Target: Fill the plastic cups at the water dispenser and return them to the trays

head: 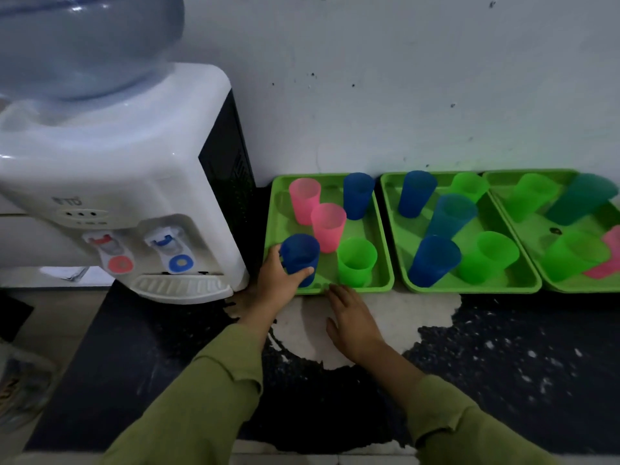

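Status from my end: left hand [278, 276] is wrapped round the blue cup [300, 258], which is upright at the front-left corner of the left tray [365, 290], the corner nearest the dispenser [134, 169]. I can't tell if the cup sits on the tray floor or is just off it. Right hand [355, 323] lies flat and relaxed on the counter [503, 347], holding nothing, with its fingertips at the tray's front edge; touching or just short, I can't say. Progress: I can't read a waterline in any cup, as the plastic is tinted and the light is poor, so nothing counts as confirmed filled. The grasp fits either a pickup for filling or a set-down after; this view doesn't settle it. Also in the left tray, all upright: two pink cups [304, 199], back-left and centre, a second blue [358, 195] at the back-right corner, and a green cup [356, 261] at the front-right corner. The middle tray [469, 290] holds five cups, and the right tray [577, 289] shows four, though its right edge is cut off. No cup stands under the blue tap [174, 253]. My read: fourteen cups in view, none verified, so I assume most of the job is left.
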Demonstrator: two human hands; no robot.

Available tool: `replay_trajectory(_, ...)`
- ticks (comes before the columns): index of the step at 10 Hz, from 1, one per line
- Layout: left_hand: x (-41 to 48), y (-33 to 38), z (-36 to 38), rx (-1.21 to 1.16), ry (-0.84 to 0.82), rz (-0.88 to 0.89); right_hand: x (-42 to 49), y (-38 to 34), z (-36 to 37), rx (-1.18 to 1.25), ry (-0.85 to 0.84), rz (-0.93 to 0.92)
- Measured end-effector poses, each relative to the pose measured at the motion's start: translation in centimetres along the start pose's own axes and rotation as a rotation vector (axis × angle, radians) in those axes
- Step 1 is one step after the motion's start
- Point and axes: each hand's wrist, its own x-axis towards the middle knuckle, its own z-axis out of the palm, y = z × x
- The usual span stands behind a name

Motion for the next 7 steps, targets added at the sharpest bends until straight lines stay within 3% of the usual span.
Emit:
replay_trajectory(4, -0.5, 0.2, -0.3, 0.109, -0.009, -0.056, -0.1, -0.4, -1.5, 0.002, -0.089, -0.015)
replay_trajectory(7, -2.5, 0.8, -1.9, 0.136, -0.031, -0.046, -0.5, -1.8, -3.3, 0.081, -0.129, 0.074)
